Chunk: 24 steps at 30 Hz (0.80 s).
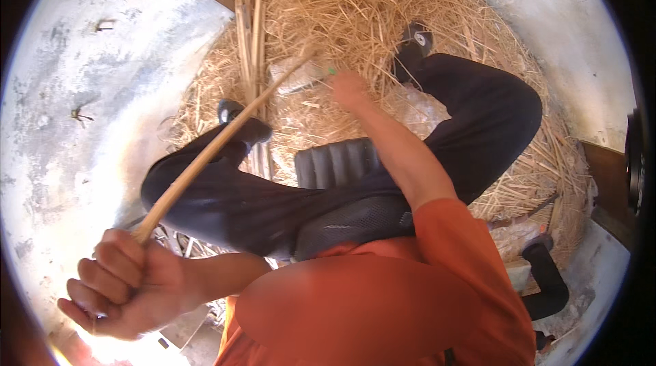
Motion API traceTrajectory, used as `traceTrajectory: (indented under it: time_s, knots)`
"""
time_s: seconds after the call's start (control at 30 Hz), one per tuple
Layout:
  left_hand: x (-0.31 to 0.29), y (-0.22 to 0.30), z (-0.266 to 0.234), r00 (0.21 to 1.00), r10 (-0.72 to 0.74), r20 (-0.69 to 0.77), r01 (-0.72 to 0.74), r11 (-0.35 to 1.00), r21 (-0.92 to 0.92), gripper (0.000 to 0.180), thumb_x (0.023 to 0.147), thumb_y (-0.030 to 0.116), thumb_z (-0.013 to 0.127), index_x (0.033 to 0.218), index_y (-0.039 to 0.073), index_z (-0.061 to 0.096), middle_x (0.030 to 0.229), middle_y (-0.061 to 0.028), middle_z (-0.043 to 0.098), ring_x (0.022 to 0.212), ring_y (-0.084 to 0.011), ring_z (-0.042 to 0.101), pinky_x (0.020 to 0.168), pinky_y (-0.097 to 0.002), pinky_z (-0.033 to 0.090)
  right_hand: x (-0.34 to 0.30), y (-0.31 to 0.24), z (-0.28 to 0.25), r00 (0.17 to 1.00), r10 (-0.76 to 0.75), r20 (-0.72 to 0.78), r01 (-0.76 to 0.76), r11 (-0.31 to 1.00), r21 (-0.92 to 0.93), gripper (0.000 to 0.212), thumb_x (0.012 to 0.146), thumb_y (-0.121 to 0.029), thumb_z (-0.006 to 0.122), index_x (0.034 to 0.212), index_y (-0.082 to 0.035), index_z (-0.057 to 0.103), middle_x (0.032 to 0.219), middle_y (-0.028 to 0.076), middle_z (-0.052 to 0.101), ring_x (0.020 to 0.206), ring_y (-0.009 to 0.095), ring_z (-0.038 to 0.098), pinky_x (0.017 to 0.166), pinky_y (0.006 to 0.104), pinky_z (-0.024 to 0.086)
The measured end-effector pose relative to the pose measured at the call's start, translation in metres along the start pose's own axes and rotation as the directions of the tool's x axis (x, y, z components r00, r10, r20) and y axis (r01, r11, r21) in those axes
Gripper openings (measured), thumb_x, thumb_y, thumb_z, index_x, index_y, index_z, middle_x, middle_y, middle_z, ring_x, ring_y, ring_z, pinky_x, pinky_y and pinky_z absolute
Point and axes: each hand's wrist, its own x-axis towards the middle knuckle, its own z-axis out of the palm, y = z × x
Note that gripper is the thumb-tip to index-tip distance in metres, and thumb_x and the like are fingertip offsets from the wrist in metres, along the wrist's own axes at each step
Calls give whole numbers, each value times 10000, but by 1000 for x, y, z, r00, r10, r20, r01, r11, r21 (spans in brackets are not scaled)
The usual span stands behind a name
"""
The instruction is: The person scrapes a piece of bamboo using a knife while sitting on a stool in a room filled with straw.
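Observation:
My left hand (116,287) is a closed fist at the lower left, gripping the near end of a long tan bamboo stick (219,144). The stick runs up and to the right, over my left leg, toward the straw. My right hand (348,89) reaches forward between my knees, down by the straw, near the far tip of the stick; a small green thing (332,71) shows at its fingers, and whether it is held is unclear. My legs in black trousers (478,113) spread to both sides of a black chair seat (335,161).
A wide heap of loose straw (355,4) covers the ground ahead. Several cut bamboo strips (249,31) lie upright in it at the left. A pale concrete wall (89,79) curves along the left. A chair armrest (547,277) sits at the lower right.

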Motion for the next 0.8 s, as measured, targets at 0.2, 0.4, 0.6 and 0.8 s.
traceTrajectory:
  time_s: [0.2, 0.4, 0.6, 0.8]
  knots:
    - [31, -10, -39, 860, -46, 508, 260, 897, -359, 459, 993, 271, 360, 552, 190, 261, 452, 59, 168, 407, -70, 88, 415, -255, 113, -37, 4, -56, 984, 117, 137, -120, 993, 16, 346, 910, -233, 472, 1061, 44, 613, 969, 252, 642, 940, 407, 625, 823, 490, 500]
    - [12, -11, 5, 974, 67, -215, -49, 995, 86, 453, 982, 261, 393, 554, 190, 260, 456, 60, 162, 407, -65, 89, 413, -255, 101, -42, -80, -116, 997, -5, -73, 36, 903, 428, 366, 961, -287, 429, 1103, 31, 541, 842, 271, 622, 834, 435, 612, 747, 505, 477]
    - [31, -14, -25, 994, -67, 91, 83, 979, -188, 449, 977, 252, 403, 556, 191, 259, 457, 60, 165, 405, -64, 90, 414, -254, 99, -43, -108, -100, 993, -112, -27, 115, 951, 286, 371, 992, -296, 393, 1089, 33, 535, 813, 270, 616, 826, 434, 612, 745, 514, 482]
    - [49, -22, -41, 807, -10, 591, 252, 910, -328, 425, 970, 221, 409, 566, 184, 279, 474, 52, 215, 426, -75, 164, 469, -261, 190, 16, -37, -19, 996, 90, -20, -82, 963, 257, 371, 1003, -269, 347, 1086, 40, 536, 865, 280, 625, 805, 446, 617, 742, 517, 489]
